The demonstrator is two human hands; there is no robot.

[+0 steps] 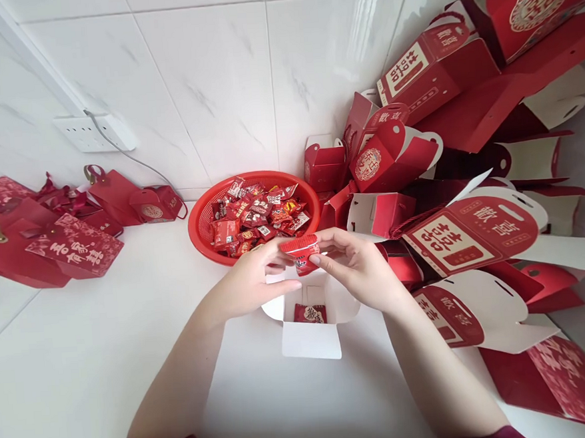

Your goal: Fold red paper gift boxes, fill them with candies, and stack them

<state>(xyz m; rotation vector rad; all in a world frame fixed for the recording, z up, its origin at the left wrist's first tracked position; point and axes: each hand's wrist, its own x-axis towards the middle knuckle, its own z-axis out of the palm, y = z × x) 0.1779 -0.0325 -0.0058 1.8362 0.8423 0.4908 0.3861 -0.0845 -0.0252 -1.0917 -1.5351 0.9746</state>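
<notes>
A small red wrapped candy packet (301,253) is held up over an open gift box (311,341). My right hand (363,267) pinches the packet's right side between thumb and fingers. From the left, the fingers of my left hand (254,280) hold its other side, partly hidden behind it, while that thumb stands away from it. The box shows its white inside, with its flaps spread outward. On its floor lies another red packet (310,314) with a white printed label. Just behind my hands is a red plastic basket (200,229) filled with wrapped candies (255,215).
Folded red gift boxes (474,236) are heaped along the right side, some open with white insides. Red gift bags and boxes (81,244) stand at the left by the wall. A cable (133,160) runs down from a wall socket (93,133) above the white table (143,309).
</notes>
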